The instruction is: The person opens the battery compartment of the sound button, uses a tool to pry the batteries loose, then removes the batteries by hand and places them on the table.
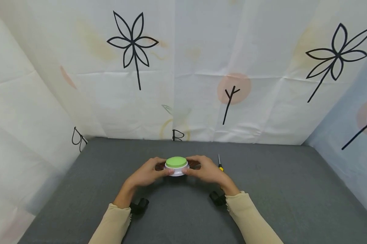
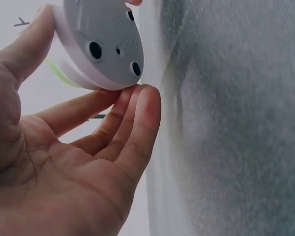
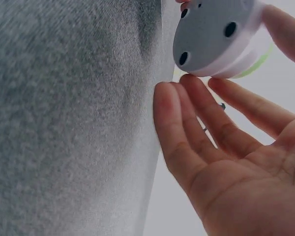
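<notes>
A round white buzzer button [image 1: 176,163] with a green top is held between both hands over the grey table. My left hand [image 1: 146,173] pinches its left side, thumb on the near side and fingers behind. From the other side my right hand [image 1: 207,169] grips the rim the same way. The wrist views look at the buzzer's white underside [image 2: 110,37], raised off the table, with black round feet and a patch of small holes. In the right wrist view, fingertips of the right hand [image 3: 236,162] touch the rim below the green edge.
A screwdriver [image 1: 220,167] with a yellow and black handle lies on the grey table [image 1: 278,189] beside the right hand, partly hidden by the wrist. Black wrist mounts [image 1: 139,206] hang under both forearms. White patterned cloth [image 1: 195,101] stands behind the table and along its sides.
</notes>
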### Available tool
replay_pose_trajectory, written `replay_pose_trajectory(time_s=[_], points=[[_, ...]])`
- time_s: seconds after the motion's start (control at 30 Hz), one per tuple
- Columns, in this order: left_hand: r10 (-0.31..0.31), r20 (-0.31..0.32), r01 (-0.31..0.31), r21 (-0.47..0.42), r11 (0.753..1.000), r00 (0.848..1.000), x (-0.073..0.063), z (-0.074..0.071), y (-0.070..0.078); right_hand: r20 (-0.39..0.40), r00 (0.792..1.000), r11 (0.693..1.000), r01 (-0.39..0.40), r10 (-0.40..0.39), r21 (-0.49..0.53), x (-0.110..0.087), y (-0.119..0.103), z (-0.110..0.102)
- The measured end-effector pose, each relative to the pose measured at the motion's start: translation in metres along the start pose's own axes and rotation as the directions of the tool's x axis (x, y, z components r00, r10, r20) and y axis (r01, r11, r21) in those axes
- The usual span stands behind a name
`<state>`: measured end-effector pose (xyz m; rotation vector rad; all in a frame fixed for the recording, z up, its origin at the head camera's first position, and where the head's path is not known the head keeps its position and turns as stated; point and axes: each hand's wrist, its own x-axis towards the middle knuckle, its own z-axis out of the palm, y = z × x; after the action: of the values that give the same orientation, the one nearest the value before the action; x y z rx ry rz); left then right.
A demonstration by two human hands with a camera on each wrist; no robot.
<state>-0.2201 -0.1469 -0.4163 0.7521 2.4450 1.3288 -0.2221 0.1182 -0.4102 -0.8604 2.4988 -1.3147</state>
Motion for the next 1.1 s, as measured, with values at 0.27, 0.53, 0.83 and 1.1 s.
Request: replay_pose_trajectory(time_s=[0.27, 0.53, 0.83, 1.1], points=[[-0.113, -0.035, 0.108, -0.117, 0.987, 0.993, 0.0, 0.006, 0.008, -0.064, 0.998, 1.0, -0.009, 0.01, 0.015, -0.006, -0.001, -0.002], [-0.176, -0.081, 0.156, -0.207, 0.966, 0.981, 0.005, 0.016, 0.021, -0.067, 0.998, 0.996, 0.023, -0.017, 0.089, -0.014, -0.002, -0.013], [-0.234, -0.172, 0.173, -0.312, 0.934, 0.957, 0.01, 0.034, 0.04, -0.09, 0.996, 0.996, 0.005, 0.004, 0.091, -0.024, -0.001, -0.024], [-0.216, -0.187, 0.141, -0.348, 0.927, 0.958, 0.01, 0.047, 0.052, -0.165, 0.985, 0.995, -0.039, 0.053, 0.086, -0.039, -0.002, -0.027]])
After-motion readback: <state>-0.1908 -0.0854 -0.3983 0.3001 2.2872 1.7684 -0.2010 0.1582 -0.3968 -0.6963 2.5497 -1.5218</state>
